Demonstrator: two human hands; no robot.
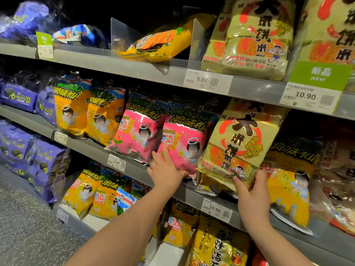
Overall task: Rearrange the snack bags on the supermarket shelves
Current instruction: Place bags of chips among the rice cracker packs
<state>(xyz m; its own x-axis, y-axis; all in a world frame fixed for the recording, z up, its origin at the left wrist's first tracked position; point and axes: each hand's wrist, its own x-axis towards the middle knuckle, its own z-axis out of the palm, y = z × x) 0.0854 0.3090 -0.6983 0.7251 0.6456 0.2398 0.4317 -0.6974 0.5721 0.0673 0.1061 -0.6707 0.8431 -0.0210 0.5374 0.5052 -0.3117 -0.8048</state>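
A tall gold rice-cracker bag stands tilted on the middle shelf. My right hand grips its bottom edge, thumb in front and fingers behind. Just left of it stands a pink snack bag. My left hand lies against the lower part of that bag, fingers straight and the thumb under its bottom edge. A second pink bag stands further left, with two yellow bags beyond it.
Another yellow snack bag stands right of the gold one. The top shelf carries matching gold bags, a yellow bag lying flat and clear dividers. Purple bags fill the left end. Price tags hang on the shelf fronts.
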